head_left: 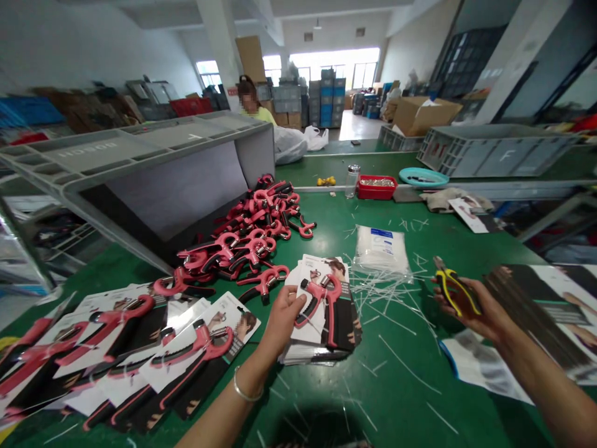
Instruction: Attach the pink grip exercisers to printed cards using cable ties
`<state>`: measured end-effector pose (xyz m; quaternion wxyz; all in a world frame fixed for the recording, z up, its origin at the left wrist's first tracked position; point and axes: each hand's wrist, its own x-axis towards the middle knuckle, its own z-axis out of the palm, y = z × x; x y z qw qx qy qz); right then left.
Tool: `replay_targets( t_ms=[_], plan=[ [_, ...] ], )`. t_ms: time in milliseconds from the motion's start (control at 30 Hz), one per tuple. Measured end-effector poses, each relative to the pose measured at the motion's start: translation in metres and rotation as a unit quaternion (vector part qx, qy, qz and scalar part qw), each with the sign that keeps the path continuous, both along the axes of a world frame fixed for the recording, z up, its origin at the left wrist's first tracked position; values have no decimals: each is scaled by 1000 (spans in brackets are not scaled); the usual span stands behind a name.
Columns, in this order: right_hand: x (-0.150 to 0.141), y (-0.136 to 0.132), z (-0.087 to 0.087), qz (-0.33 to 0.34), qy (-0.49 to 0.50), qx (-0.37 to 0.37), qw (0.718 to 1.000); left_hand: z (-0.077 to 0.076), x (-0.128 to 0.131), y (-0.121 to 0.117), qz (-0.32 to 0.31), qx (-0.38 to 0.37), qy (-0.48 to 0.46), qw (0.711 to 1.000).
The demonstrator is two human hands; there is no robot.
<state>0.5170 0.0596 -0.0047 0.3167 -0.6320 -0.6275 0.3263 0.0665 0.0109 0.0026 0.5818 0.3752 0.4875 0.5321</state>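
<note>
At the left edge of the green table point(396, 373): a spread of packaged hand grips point(200, 351), pink and black, each laid on a printed card, several overlapping. Above them, one grey crate point(172, 134), tipped with its open side toward the table. Spilling out beside its mouth, one heap of loose hand grips point(256, 236), pink and black, tangled. Beyond the crate, one person point(261, 115) in a yellow top.

Left of centre, one left hand point(282, 317), bracelet point(247, 386) at the wrist; thumb laid over the front, at the handle of one carded grip point(321, 305), remaining fingers curled in and partly hidden, the hand closed on its left edge. Said carded grip lies atop a stack of cards point(314, 356), pink coil-sprung tool face up.

Right of the stack, loose white plastic ties point(387, 292), scattered singly and in a tangle; at their upper side, one clear pack of ties point(380, 249), blue label. Farther back: one lidded glass jar point(352, 182), one red tray point(377, 188) of small metal pieces just beside it, one light-blue dish point(423, 177).

At right, one right hand point(480, 308), palm turned up, fingers curled partway round one pair of pliers point(454, 292), yellow and black; handles spread and resting across the fingers, nose pointing up and left. Whether the plier tips meet, cannot be told. Below, one clear bag with blue edging point(485, 367); far right, one thick pile of printed cards point(550, 311).
</note>
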Motion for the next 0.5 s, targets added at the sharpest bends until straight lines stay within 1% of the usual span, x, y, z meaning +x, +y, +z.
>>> replay_targets(
  t_ms=[33,67,100,133,167,200,233,267,300,367,433,500],
  plan=[
    [-15,-8,6,12,75,-25,997,-1,2,1,6,0,1,1000],
    [-31,-15,11,30,147,-55,987,-1,4,2,10,-2,5,1000],
    [-49,-22,15,54,192,-83,976,-1,5,3,11,-5,11,1000],
    [-67,-28,20,81,195,-101,972,-1,6,4,10,-7,20,1000],
    [-86,-33,23,115,160,-108,975,-2,6,4,8,-8,31,999],
    [-104,-37,27,153,95,-94,979,-3,5,4,8,-6,41,999],
    [-121,-41,31,196,9,-60,979,-4,4,5,7,-5,49,999],
    [-136,-43,35,228,-87,-6,970,-6,3,5,6,-3,55,998],
    [-149,-44,39,251,-178,48,950,-8,2,5,5,-3,57,998],
    [-170,-44,46,269,-323,134,897,-12,1,5,2,1,55,998],
    [-183,-42,49,267,-408,174,855,-14,1,5,3,8,53,999],
    [-191,-38,50,260,-451,201,830,-15,1,5,4,12,53,999]
  ],
)
